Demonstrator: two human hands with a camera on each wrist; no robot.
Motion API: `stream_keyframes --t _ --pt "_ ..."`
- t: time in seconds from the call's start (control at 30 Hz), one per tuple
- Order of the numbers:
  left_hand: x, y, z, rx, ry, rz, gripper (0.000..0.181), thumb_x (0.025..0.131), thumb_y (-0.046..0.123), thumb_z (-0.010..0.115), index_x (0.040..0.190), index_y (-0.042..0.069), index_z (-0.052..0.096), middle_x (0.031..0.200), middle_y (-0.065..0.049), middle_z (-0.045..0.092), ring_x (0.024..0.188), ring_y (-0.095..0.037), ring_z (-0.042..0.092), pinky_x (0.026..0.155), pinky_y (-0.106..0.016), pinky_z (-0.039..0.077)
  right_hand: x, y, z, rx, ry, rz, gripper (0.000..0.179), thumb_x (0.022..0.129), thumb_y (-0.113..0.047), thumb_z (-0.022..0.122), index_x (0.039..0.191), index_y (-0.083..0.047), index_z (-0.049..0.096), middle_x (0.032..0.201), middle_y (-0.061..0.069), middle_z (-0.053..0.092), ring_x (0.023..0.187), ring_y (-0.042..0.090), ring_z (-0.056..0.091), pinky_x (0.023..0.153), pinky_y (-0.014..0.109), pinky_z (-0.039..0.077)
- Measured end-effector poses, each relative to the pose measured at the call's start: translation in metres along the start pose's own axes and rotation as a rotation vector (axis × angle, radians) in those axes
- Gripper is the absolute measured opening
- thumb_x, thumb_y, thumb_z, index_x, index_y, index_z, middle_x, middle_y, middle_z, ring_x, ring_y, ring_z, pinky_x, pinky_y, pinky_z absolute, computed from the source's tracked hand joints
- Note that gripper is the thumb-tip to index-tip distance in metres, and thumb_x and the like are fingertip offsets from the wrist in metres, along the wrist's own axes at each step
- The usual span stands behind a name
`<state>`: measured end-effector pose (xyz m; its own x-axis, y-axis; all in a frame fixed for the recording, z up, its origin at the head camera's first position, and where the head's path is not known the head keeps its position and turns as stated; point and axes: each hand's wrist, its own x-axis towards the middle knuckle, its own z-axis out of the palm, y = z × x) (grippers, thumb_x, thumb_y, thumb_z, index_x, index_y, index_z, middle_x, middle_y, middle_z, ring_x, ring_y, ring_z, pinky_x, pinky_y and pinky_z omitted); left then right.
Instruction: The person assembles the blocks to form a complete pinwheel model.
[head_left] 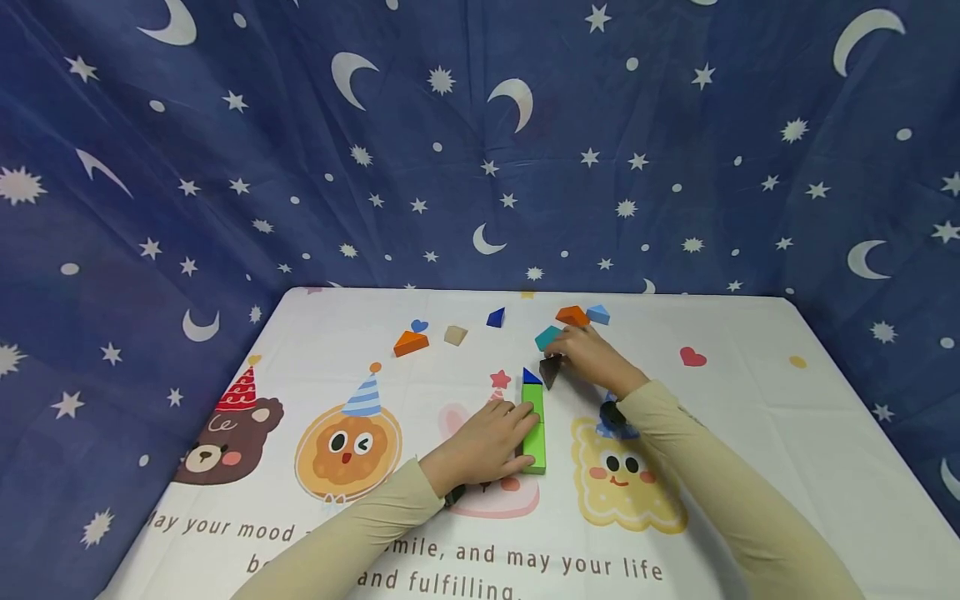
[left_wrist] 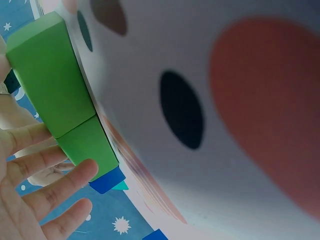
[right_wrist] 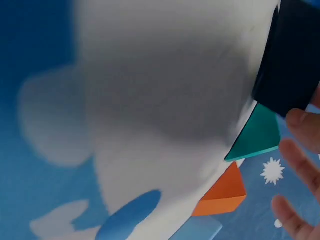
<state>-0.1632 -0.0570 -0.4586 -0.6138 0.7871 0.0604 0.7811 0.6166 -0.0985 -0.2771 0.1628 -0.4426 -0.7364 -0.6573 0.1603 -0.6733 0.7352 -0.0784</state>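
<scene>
Two green blocks [head_left: 533,437] lie end to end on the white cloth, with a small blue triangular block [head_left: 531,376] at their far end. My left hand [head_left: 491,442] rests against the green blocks from the left. Its spread, mostly straight fingers [left_wrist: 60,187] touch their side in the left wrist view. Just beyond the blue piece, my right hand [head_left: 596,354] pinches a dark triangular block [head_left: 551,371], seen as a dark flat face in the right wrist view. A teal block [head_left: 549,337] lies beside the right fingertips, partly hidden by them.
At the back right are an orange block [head_left: 572,316] and a light blue block [head_left: 598,314]. Farther left lie a dark blue block [head_left: 496,317], a beige block [head_left: 455,335] and another orange block [head_left: 411,344]. A starry blue curtain [head_left: 420,150] hangs behind the table.
</scene>
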Motion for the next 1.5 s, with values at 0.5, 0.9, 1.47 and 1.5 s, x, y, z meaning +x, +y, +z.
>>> stream_keyframes --t 0.5,0.9,1.47,1.5 --pt "0.000 -0.001 0.001 0.009 0.011 0.000 0.053 0.094 0.052 0.043 0.132 0.014 0.043 0.135 -0.003 0.048 0.116 -0.019 0.051 0.106 -0.038 0.037 -0.001 -0.007 -0.003 0.060 -0.069 0.067 0.028 0.082 -0.023 0.070 0.109 -0.013 0.070 0.112 0.009 0.067 0.110 0.031 0.057 0.093 0.058 0.041" --pt "0.000 -0.001 0.002 0.003 0.006 0.000 0.054 0.094 0.052 0.043 0.132 0.014 0.042 0.135 -0.003 0.047 0.116 -0.019 0.051 0.106 -0.038 0.037 -0.001 -0.006 -0.002 0.151 -0.146 0.015 0.037 0.079 -0.008 0.073 0.115 -0.009 0.066 0.114 0.008 0.067 0.112 0.028 0.058 0.094 0.053 0.041" --pt "0.000 -0.001 0.003 0.028 0.031 0.005 0.053 0.094 0.053 0.044 0.130 0.014 0.044 0.133 -0.002 0.049 0.112 -0.018 0.053 0.104 -0.035 0.039 -0.002 -0.015 0.005 0.107 -0.078 -0.055 0.033 0.076 -0.005 0.073 0.108 -0.010 0.070 0.106 0.007 0.069 0.104 0.026 0.059 0.087 0.049 0.044" --pt "0.000 -0.001 0.004 0.028 0.033 0.006 0.053 0.094 0.053 0.044 0.130 0.014 0.044 0.132 -0.001 0.049 0.112 -0.018 0.053 0.104 -0.035 0.039 -0.002 -0.015 0.005 0.105 -0.078 -0.055 0.033 0.076 -0.006 0.073 0.108 -0.011 0.070 0.106 0.006 0.069 0.103 0.026 0.059 0.087 0.049 0.044"
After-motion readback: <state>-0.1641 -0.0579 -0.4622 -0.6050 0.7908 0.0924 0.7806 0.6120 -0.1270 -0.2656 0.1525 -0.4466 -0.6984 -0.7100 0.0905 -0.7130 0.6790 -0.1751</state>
